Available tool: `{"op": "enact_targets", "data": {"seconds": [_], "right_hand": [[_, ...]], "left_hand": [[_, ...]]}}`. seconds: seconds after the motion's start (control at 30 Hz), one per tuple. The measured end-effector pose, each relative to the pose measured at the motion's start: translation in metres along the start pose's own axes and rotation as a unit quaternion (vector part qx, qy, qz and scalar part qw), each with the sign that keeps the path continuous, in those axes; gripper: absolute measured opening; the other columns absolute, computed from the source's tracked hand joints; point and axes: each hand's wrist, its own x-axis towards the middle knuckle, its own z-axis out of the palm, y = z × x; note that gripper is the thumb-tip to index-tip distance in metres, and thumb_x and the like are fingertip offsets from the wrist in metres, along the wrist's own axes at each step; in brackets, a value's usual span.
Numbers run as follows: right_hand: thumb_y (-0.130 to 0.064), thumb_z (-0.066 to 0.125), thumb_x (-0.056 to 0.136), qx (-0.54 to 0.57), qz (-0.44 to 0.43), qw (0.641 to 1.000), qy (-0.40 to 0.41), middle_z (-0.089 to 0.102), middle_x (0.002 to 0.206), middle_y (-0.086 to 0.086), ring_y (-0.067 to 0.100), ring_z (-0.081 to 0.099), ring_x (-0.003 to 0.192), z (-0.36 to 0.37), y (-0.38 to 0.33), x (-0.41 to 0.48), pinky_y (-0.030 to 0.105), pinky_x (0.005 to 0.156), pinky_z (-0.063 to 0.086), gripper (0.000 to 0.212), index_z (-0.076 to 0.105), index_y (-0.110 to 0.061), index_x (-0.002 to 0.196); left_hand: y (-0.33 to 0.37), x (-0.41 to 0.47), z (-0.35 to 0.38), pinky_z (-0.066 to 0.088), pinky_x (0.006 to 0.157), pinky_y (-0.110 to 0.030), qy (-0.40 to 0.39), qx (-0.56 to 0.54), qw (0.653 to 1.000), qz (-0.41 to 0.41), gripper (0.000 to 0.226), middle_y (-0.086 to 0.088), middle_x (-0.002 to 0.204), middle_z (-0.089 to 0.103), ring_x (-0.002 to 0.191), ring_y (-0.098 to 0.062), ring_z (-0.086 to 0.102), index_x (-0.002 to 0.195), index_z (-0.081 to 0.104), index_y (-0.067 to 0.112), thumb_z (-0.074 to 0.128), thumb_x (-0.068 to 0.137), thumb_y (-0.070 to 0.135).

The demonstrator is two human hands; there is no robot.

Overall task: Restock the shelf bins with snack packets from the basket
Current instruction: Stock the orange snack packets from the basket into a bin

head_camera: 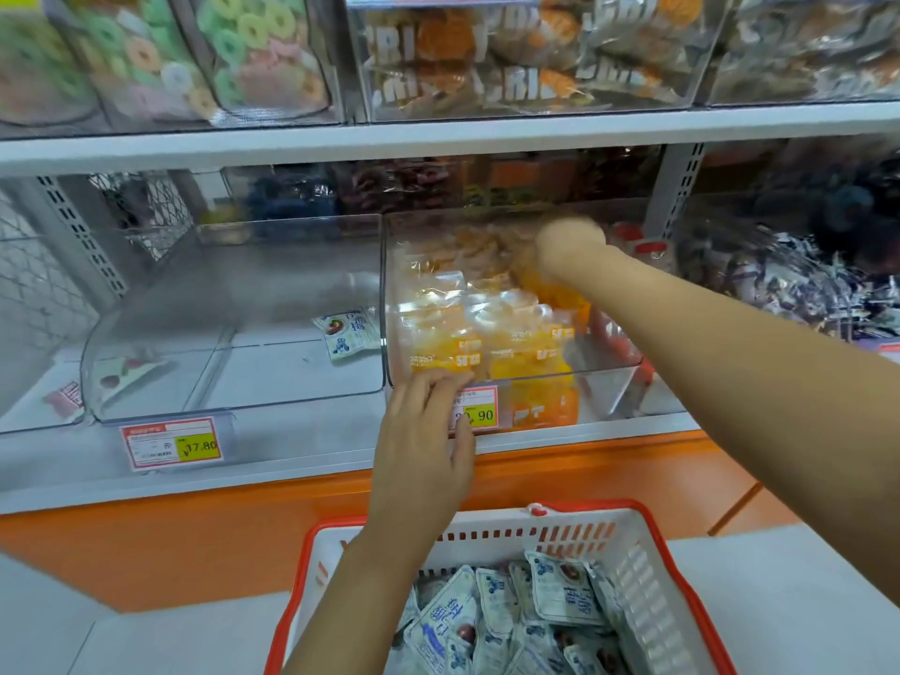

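While the clear bin [234, 382] above-left of the basket [487, 521] held only about two white snack packets [350, 333], the basket was heaped with them; restocking was judged barely begun. Directly above the basket, the left hand [423, 431] laid loosely spread fingers [438, 382] on the rim of the orange-packet bin [609, 382]. The right hand [572, 246], inside that bin, was blurred; finger state could not be determined.

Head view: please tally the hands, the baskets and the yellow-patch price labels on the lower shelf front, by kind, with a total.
Hands: 2, left hand and right hand
Baskets: 1, the red-rimmed basket
Yellow-patch price labels: 2, left label and right label, the second partly covered by fingers
Total: 5
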Motion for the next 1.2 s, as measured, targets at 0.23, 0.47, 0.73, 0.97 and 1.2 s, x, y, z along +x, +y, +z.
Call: {"op": "enact_targets", "data": {"seconds": [0.23,0.47,0.73,0.97,1.2], "right_hand": [[-0.008,0.059,0.087,0.053,-0.084,0.993,-0.056,0.061,0.119,0.018,0.029,0.057,0.097,0.015,0.02,0.006,0.025,0.072,0.04,0.041,0.057,-0.007,0.129],[0.0,0.046,0.09,0.067,-0.029,0.996,0.059,0.047,0.135,0.022,0.036,0.046,0.125,0.027,0.015,-0.001,0.04,0.102,0.039,0.041,0.049,0.0,0.131],[-0.007,0.048,0.091,0.205,-0.012,0.977,0.051,0.064,0.111,0.025,0.036,0.06,0.105,0.015,0.016,-0.043,0.035,0.085,0.045,0.024,0.064,0.006,0.103],[-0.031,0.056,0.094,0.368,-0.028,0.921,0.128,0.051,0.065,0.012,0.024,0.048,0.065,0.012,0.027,-0.154,0.033,0.057,0.029,0.038,0.051,-0.004,0.067],[-0.035,0.058,0.094,0.352,-0.038,0.902,-0.248,0.065,0.062,0.002,0.012,0.059,0.053,0.108,0.008,-0.258,0.024,0.059,0.049,0.037,0.063,-0.01,0.067]], "left_hand": [[0.001,-0.002,0.007,0.03,0.093,-0.011,0.02,-0.013,1.0,-0.001,0.035,0.012,0.112,0.045,0.105,-0.004,0.043,0.117,0.058,0.016,0.053,0.083,0.005],[0.003,0.0,0.008,0.03,0.094,-0.011,0.012,-0.012,1.0,-0.012,0.034,0.007,0.11,0.05,0.105,-0.004,0.043,0.114,0.058,0.015,0.052,0.083,0.005],[0.003,-0.006,-0.008,0.019,0.104,-0.005,-0.057,-0.012,0.998,-0.01,0.046,0.007,0.131,0.046,0.121,0.004,0.031,0.135,0.05,0.019,0.054,0.09,0.007],[0.016,-0.08,-0.001,0.037,0.09,-0.012,-0.07,-0.071,0.992,-0.08,0.021,0.006,0.112,0.058,0.104,-0.005,0.051,0.113,0.062,0.016,0.05,0.096,0.02],[-0.008,-0.186,0.033,0.042,0.062,-0.033,-0.475,0.028,0.868,-0.144,0.029,-0.012,0.079,0.059,0.067,-0.022,0.053,0.091,0.059,0.005,0.043,0.099,0.028]]}}
